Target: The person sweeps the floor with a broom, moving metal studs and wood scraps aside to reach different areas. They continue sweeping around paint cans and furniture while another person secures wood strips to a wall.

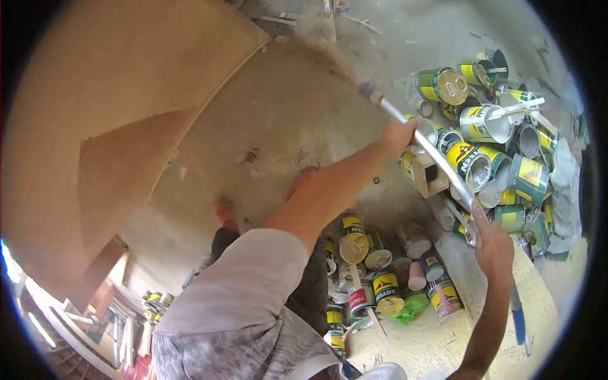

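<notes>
A long-handled broom [443, 166] runs diagonally across the right half of the view. Its bristles [332, 60] are blurred and reach over the floor at the top. My left hand [400, 137] is closed around the silver handle, not far below the broom's collar. Lower down, my right hand [493, 248] grips the same handle near its other end, fingers wrapped on it. Beside the handle, a big heap of used paint cans [465, 157] lies to the right, with a small wooden box [430, 179] among them.
A large brown board [126, 69] fills the upper left. More paint cans [386, 288] and a green plastic bag [413, 308] stand close by my legs. A blue-handled tool [519, 323] lies at lower right. Wood scraps [278, 20] litter the dusty floor [266, 133].
</notes>
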A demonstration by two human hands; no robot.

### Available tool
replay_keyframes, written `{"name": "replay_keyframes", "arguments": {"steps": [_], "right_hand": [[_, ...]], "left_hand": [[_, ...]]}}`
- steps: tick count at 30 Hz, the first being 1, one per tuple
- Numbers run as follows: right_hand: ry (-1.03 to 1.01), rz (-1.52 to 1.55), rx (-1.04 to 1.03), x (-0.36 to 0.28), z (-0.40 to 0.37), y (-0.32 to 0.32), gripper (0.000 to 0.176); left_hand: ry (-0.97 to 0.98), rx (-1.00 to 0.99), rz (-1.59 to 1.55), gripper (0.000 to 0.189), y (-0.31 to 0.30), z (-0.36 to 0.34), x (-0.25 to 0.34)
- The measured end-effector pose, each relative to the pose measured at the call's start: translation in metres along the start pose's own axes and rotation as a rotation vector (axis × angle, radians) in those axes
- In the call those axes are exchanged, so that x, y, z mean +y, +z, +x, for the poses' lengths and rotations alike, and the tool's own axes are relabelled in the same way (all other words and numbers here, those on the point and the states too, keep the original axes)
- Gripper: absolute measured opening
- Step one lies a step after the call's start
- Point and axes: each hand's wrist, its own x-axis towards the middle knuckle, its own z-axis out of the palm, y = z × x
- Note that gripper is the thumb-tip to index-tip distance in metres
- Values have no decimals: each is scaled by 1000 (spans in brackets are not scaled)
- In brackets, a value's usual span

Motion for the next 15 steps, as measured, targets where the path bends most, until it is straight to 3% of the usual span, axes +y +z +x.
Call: {"name": "replay_keyframes", "arguments": {"steps": [2,3,5,6,8,10,11,12,14,15], "right_hand": [[7,-34,-106,5,-21,-19,47],[5,-87,-224,4,-26,-24,48],[-19,-78,-235,-5,-22,-16,48],[-45,-77,-255,-10,-19,-13,49],[-69,-114,-203,-30,14,-25,49],[-91,-182,-80,-25,62,-34,50],[-106,-218,-32,-15,83,-39,51],[-63,-225,-16,-17,103,-59,52],[17,-241,62,-14,141,-96,51],[26,-262,84,-10,153,-109,49]], "left_hand": [[25,8,-54,29,5,-38,2],[-352,81,-496,30,9,-56,2],[-485,216,-663,17,6,-96,4],[-492,217,-666,17,-6,-90,-8],[-516,214,-442,35,-41,-52,-45],[396,-90,788,35,-71,-15,-5],[517,-26,939,33,-74,17,21],[578,-49,777,27,-81,60,31],[187,-112,42,22,-75,115,108],[23,-46,-307,21,-72,144,144]]}}
